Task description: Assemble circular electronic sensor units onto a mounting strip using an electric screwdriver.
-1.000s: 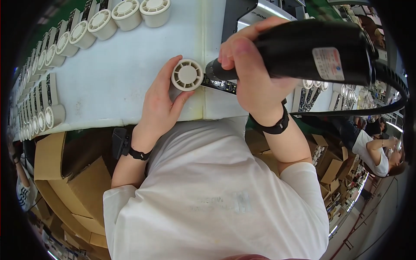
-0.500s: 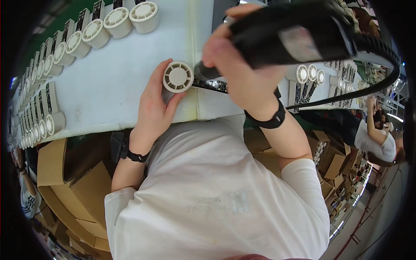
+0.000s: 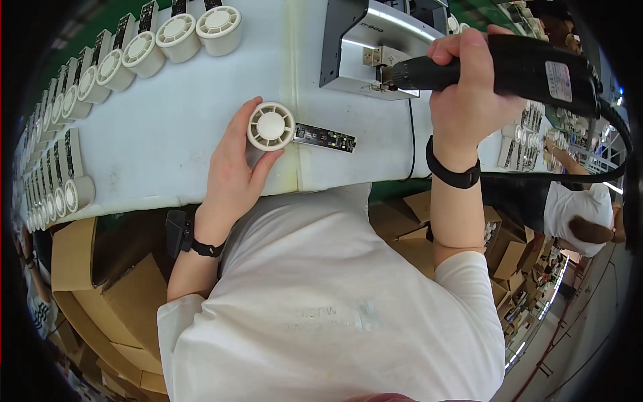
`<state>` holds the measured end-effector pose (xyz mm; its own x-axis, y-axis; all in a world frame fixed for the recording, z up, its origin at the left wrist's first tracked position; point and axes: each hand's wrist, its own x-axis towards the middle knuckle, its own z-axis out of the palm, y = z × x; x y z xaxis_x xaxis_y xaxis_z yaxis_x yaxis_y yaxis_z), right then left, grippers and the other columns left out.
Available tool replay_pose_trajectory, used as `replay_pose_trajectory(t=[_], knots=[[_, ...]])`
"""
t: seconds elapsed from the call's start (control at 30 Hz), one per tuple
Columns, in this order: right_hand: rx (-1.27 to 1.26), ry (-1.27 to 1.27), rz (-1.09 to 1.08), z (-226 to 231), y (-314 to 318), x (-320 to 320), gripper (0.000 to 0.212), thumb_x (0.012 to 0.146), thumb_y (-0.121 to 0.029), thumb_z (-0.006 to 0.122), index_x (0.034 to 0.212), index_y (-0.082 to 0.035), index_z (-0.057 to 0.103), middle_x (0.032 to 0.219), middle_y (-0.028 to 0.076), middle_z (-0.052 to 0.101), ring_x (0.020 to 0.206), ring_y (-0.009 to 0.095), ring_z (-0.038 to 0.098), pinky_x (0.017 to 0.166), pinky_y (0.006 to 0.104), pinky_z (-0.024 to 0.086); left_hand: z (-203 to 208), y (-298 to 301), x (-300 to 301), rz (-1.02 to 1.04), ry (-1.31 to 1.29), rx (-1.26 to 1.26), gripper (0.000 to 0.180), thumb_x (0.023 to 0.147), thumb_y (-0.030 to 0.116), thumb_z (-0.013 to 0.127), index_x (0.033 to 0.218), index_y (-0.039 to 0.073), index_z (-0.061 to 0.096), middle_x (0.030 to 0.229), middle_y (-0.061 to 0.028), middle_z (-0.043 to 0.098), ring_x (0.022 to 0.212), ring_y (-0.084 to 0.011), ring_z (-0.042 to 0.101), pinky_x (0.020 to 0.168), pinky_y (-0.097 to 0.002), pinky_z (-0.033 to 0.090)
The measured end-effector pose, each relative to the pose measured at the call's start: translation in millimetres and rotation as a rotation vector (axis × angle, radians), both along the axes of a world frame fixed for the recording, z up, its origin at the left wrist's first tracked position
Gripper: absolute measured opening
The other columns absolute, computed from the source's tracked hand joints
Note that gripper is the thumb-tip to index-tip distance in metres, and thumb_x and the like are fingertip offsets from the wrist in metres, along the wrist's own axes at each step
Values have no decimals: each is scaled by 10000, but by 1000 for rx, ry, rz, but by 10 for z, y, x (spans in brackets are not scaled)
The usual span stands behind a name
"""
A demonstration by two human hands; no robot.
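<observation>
My left hand [image 3: 238, 157] is wrapped round the side of a white round part with a slotted cap [image 3: 270, 126], its thumb and fingers on the rim. From that part a narrow strip with a black circuit board [image 3: 326, 137] extends right over the table. My right hand [image 3: 472, 90] grips a black electric screwdriver [image 3: 536, 75], held almost level. The screwdriver's nose points left and meets the small metal block on the front of a silver screw feeder [image 3: 392, 50]; whether a screw is on its tip I cannot tell.
Several similar white parts with board strips [image 3: 177, 37] line the pale table [image 3: 167, 134] at left. A black cable [image 3: 616, 134] curves from the screwdriver. An open cardboard box [image 3: 110, 295] stands below the table at left. Another person [image 3: 579, 208] is at far right.
My right hand has carried the screwdriver away from the white part, right and back to the screw feeder. The circuit board is now uncovered. My left hand keeps its hold nearly in place.
</observation>
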<state>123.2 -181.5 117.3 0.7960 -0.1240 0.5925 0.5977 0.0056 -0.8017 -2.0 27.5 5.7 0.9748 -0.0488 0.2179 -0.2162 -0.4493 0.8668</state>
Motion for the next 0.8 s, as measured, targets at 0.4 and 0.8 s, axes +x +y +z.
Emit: replay_pose_trajectory(t=[0.4, 0.8], knots=[[94, 114, 218, 69, 144, -555, 293, 816, 9, 537, 1088, -2, 428, 674, 79, 518, 557, 179, 497, 579, 382, 464, 3, 36, -10, 20, -30, 17, 631, 786, 68, 672, 1331, 2, 362, 1277, -193, 489, 1126, -358, 518, 925, -385, 447], [-204, 129, 400, -143, 445, -711, 348, 847, -25, 531, 1156, -67, 376, 696, 57, 505, 577, 166, 478, 580, 360, 452, -10, 33, -37, 15, -52, 15, 639, 771, 56, 675, 1333, 29, 370, 1266, -196, 489, 1110, -368, 518, 903, -389, 459]])
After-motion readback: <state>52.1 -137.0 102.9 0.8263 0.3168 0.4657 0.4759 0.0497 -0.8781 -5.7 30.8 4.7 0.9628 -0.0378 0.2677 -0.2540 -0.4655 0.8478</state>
